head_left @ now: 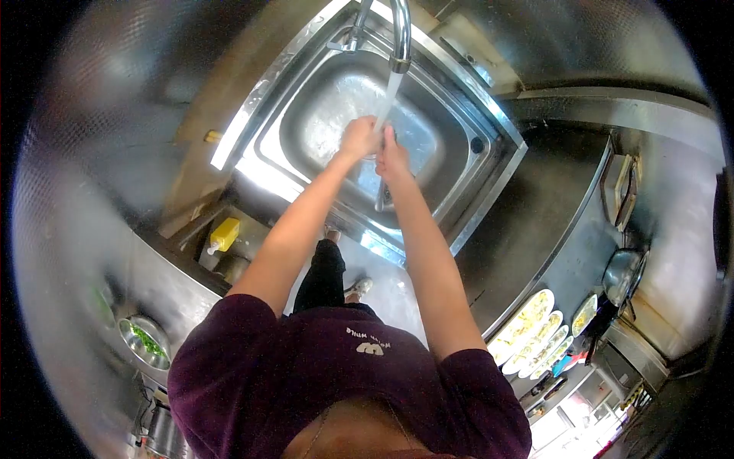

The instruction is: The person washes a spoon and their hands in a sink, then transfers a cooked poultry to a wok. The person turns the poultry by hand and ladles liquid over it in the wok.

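Both hands are together over a stainless steel sink (pixel 298 115), in the stream of water (pixel 390 92) from the faucet (pixel 401 46). My left hand (pixel 358 141) has its fingers curled in toward the other hand. With its thumb up, my right hand (pixel 393 158) is closed close beside it. What the fingers hold, if anything, is blurred by the water. A narrow metal piece (pixel 380 196) shows just below the right hand at the sink's near side; I cannot tell whether it is held.
A second tap (pixel 350 44) stands left of the faucet. To the left are a yellow bottle (pixel 224 234) and a metal bowl (pixel 144 342) with chopped greens. Several long white plates of food (pixel 527 325) line the right counter, near a pan (pixel 623 274).
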`<state>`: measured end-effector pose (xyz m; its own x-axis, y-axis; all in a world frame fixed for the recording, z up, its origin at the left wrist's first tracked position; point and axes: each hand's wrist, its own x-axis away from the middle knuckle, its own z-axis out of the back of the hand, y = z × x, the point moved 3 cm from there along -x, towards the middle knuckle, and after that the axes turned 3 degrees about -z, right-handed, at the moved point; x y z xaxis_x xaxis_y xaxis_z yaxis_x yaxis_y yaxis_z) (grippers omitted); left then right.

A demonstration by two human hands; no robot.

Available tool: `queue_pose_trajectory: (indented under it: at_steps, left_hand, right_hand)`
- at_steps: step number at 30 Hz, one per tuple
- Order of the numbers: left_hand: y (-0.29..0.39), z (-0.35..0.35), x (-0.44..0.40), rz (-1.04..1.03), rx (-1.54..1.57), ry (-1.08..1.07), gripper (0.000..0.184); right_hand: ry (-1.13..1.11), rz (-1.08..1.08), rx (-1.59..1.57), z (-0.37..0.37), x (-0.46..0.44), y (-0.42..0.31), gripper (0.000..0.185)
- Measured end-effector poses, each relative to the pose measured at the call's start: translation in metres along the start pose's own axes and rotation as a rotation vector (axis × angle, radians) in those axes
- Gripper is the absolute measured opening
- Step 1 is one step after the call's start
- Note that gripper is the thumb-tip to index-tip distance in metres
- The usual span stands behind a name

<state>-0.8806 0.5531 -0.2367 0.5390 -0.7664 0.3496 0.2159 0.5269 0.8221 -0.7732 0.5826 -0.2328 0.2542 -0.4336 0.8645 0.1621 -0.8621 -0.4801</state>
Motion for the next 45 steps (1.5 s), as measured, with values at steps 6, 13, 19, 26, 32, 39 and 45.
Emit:
queue_pose_trajectory:
  at_steps: [6,13,19,26,32,39,45]
  left_hand:
    - [-0.016,0.056,-0.016,0.003,0.061,0.301,0.026]
    - [-0.027,0.109,-0.105,0.014,0.38,0.555,0.05]
    - [0.064,0.098,-0.05,-0.237,-0.136,0.584,0.032]
    - [-0.018,0.04,0.001,-0.356,-0.626,0.295,0.045]
    - [-0.012,-0.013,0.156,-0.364,-0.413,0.204,0.025]
    - [-0.058,-0.091,0.266,-0.508,-0.312,0.205,0.035]
    - [-0.13,-0.207,0.354,-0.704,-1.003,-0.254,0.031]
  right_hand:
    - [-0.008,0.109,0.146,-0.061,-0.019,-0.005,0.03]
    - [0.147,0.643,0.74,-0.068,-0.026,-0.047,0.046]
    - [0.311,0.79,0.864,-0.027,0.036,-0.081,0.029]
    - [0.193,0.808,1.527,0.052,0.074,-0.009,0.022]
    - [0.233,0.996,1.425,0.062,0.183,0.048,0.016]
    - [0.469,0.993,1.243,0.235,0.361,0.19,0.015]
    - [0.936,0.477,0.793,0.471,0.531,0.368,0.018]
